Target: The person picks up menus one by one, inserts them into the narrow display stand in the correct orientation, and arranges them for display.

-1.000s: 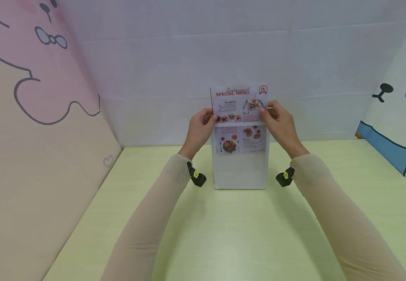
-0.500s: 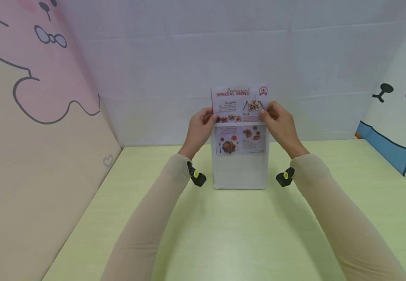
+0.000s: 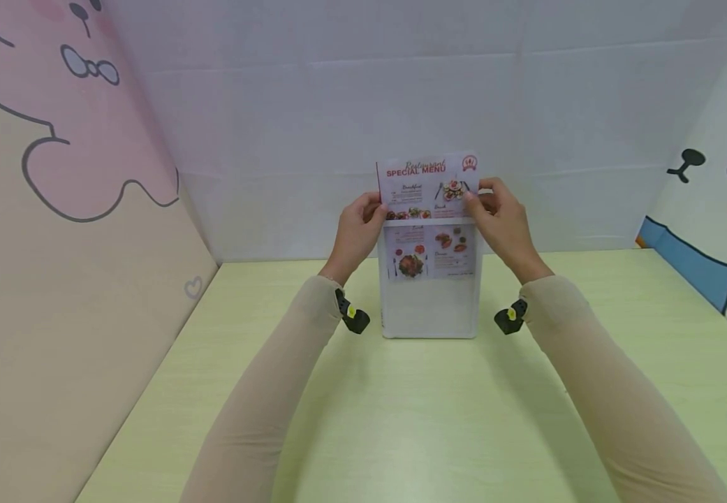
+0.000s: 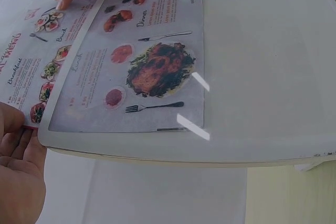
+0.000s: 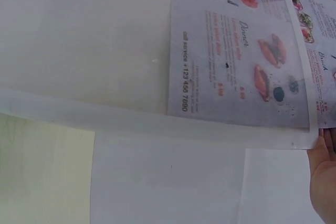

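A printed restaurant menu sheet (image 3: pixel 426 183) stands partly inside a clear, white-rimmed upright sign holder (image 3: pixel 429 311). Its lower half shows through the front panel, while the upper half sticks out above the holder's top edge. My left hand (image 3: pixel 358 227) pinches the sheet's left side just above that edge. On the opposite side, my right hand (image 3: pixel 504 222) grips it with the thumb on the printed face and the fingers behind. The left wrist view shows the sheet's lower edge partway down the holder (image 4: pixel 268 66), bare panel below it. Fingertips behind the sheet are hidden.
The holder stands on a pale yellow-green table (image 3: pixel 426 419), near a white cloth backdrop (image 3: pixel 313 126). Cartoon-printed panels flank it: a pink one at left (image 3: pixel 99 154) and a white bear-face one at right (image 3: pixel 715 209). Black wrist cameras (image 3: pixel 354 318) hang below both wrists.
The menu sheet has slid slightly down into the holder, its heading and lower edge both a little lower. Both hands stay nearly in place, still holding its sides.
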Action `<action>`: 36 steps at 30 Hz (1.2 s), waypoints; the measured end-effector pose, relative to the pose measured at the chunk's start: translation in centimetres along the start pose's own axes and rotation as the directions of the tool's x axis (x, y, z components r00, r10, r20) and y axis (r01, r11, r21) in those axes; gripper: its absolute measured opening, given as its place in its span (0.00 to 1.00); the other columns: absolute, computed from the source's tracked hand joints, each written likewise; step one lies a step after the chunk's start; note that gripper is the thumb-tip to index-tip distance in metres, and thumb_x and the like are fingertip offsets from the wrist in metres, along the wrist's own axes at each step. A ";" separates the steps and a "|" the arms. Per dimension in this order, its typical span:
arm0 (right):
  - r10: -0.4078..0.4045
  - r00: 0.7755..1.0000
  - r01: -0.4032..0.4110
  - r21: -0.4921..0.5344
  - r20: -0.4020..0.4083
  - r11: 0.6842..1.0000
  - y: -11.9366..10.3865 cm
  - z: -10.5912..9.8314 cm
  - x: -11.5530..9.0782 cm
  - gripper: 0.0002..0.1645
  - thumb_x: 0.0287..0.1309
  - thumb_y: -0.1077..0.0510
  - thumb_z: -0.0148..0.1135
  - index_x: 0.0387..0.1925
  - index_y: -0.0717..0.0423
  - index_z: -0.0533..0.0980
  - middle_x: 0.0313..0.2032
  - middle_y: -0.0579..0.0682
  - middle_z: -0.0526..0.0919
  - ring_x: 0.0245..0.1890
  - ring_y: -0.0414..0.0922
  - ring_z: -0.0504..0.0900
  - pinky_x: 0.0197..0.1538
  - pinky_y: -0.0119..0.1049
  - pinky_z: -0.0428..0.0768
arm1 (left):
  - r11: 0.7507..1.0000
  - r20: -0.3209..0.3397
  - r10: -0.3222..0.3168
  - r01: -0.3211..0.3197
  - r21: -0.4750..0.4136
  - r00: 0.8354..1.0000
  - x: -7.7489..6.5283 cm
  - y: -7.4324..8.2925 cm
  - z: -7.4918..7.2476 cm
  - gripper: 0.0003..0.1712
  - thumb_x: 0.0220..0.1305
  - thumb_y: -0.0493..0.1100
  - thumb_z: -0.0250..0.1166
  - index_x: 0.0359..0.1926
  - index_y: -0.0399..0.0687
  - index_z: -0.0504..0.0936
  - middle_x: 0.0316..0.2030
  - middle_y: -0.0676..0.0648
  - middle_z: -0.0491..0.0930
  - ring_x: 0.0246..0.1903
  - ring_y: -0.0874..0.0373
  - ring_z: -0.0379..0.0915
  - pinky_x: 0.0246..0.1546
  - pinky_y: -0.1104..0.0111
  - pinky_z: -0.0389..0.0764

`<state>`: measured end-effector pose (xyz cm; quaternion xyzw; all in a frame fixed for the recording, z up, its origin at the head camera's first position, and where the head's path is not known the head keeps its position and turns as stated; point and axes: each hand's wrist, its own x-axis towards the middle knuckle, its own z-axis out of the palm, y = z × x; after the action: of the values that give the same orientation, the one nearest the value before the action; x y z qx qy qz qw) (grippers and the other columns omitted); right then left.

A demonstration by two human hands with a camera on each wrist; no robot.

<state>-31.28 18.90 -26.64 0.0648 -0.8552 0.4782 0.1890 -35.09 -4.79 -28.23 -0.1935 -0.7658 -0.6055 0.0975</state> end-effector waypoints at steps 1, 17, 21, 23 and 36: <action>0.006 1.000 -0.006 0.002 0.002 1.000 0.0 0.0 0.0 0.27 0.68 0.41 0.49 0.57 0.55 0.66 0.55 0.61 0.79 0.54 0.54 0.78 0.59 0.53 0.73 | 1.000 0.000 -0.001 0.001 0.001 1.000 0.0 0.0 0.0 0.15 0.72 0.42 0.53 0.55 0.41 0.76 0.49 0.43 0.82 0.48 0.56 0.79 0.52 0.63 0.78; -0.006 1.000 0.006 -0.008 0.000 1.000 0.0 0.1 0.0 0.22 0.70 0.45 0.50 0.51 0.59 0.67 0.54 0.62 0.79 0.54 0.55 0.78 0.60 0.53 0.73 | 1.000 0.004 -0.016 0.016 -0.003 1.000 0.1 0.0 0.0 0.16 0.72 0.43 0.54 0.56 0.41 0.76 0.50 0.43 0.82 0.48 0.56 0.79 0.52 0.63 0.78; -0.022 1.000 0.022 -0.016 -0.012 1.000 0.0 0.1 0.0 0.20 0.70 0.48 0.51 0.48 0.61 0.68 0.53 0.61 0.80 0.54 0.54 0.78 0.60 0.51 0.73 | 1.000 0.005 -0.016 0.016 -0.002 1.000 0.1 0.1 0.0 0.17 0.72 0.42 0.54 0.56 0.40 0.75 0.50 0.43 0.81 0.49 0.56 0.79 0.53 0.63 0.78; -0.026 1.000 0.025 -0.019 -0.016 1.000 0.0 0.1 0.0 0.19 0.70 0.49 0.51 0.48 0.62 0.69 0.53 0.62 0.80 0.53 0.54 0.78 0.60 0.51 0.73 | 1.000 0.005 -0.017 0.017 0.003 1.000 0.1 0.1 -0.1 0.17 0.72 0.42 0.54 0.56 0.40 0.75 0.51 0.43 0.81 0.50 0.56 0.78 0.53 0.64 0.78; -0.026 0.999 0.025 -0.018 -0.026 1.000 0.0 0.3 0.0 0.25 0.68 0.43 0.52 0.52 0.59 0.70 0.49 0.60 0.83 0.48 0.49 0.80 0.56 0.44 0.75 | 1.000 0.007 -0.031 0.031 -0.004 0.999 0.1 0.3 -0.2 0.18 0.72 0.41 0.54 0.58 0.39 0.74 0.52 0.40 0.81 0.52 0.52 0.78 0.54 0.61 0.77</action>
<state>-31.33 18.71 -26.82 0.0676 -0.8560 0.4690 0.2069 -35.08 -4.87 -27.93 -0.1839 -0.7678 -0.6079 0.0849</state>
